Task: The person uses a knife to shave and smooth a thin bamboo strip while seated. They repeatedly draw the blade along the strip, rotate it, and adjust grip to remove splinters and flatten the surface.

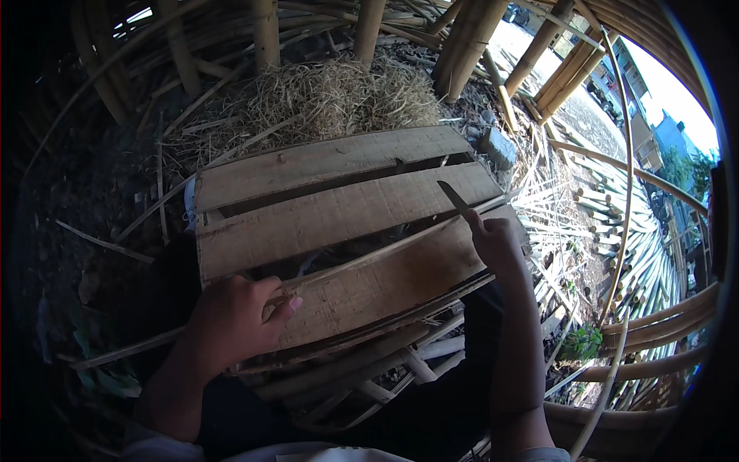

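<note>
My right hand (496, 240) is closed around a knife (454, 197), its dark blade angled up and to the left over a wooden plank top. The handle is mostly hidden in my fist. My left hand (237, 317) grips a long, thin bamboo strip (369, 256) at the near left of the planks. This strip slants across the top, from beyond the left edge up toward my right hand. Whether the blade touches the strip I cannot tell. Three broad, worn planks (339, 208) make up the top, with gaps between them.
Dry shavings (331, 96) lie heaped behind the planks, below upright bamboo posts (265, 35). A pale block (498, 148) sits off the far right corner. Many cut bamboo poles (639, 231) lie on the sunlit ground at right. Loose strips (104, 240) litter the dark ground at left.
</note>
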### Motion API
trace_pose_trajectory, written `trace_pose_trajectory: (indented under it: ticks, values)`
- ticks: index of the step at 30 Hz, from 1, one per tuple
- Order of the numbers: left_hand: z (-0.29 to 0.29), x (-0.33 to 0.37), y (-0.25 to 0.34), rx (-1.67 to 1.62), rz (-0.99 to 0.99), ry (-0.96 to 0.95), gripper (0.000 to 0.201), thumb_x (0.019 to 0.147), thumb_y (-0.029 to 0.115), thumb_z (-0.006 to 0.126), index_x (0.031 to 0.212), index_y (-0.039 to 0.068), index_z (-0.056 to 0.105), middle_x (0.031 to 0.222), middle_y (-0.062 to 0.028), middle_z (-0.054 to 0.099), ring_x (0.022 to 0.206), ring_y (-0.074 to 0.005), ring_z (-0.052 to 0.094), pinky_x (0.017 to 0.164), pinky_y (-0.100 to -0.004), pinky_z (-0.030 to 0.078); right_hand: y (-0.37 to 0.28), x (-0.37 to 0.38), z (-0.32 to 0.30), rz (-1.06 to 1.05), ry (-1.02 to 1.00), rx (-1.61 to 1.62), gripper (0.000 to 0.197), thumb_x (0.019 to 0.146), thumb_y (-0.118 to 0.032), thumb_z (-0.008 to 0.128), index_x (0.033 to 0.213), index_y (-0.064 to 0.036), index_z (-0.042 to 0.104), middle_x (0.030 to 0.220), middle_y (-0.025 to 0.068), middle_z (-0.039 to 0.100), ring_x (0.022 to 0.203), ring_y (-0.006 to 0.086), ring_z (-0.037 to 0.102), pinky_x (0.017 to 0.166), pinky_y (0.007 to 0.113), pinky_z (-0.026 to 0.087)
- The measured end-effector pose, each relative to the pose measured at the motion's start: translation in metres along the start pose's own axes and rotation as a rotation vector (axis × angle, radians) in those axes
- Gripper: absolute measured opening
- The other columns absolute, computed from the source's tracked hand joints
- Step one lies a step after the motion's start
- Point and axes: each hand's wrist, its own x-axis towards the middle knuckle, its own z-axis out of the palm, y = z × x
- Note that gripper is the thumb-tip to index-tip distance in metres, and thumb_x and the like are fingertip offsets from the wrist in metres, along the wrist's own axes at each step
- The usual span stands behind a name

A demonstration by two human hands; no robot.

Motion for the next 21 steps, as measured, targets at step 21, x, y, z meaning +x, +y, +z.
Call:
trace_pose_trajectory:
  ticks: [21]
  values:
    - [-0.006, -0.016, 0.002, 0.035, 0.046, 0.046, 0.026, 0.091, 0.009, 0.067, 0.117, 0.004, 0.067, 0.106, -0.0251, 0.070, 0.105, -0.0417, 0.069, 0.090, -0.0484, 0.054, -0.065, -0.035, 0.015, 0.072, -0.165, 0.636, 0.046, 0.096, -0.038, 0.070, 0.070, -0.0002, 0.062, 0.051, -0.0015, 0.045, 0.041, 0.0121, 0.045, 0.041, 0.031, 0.034]
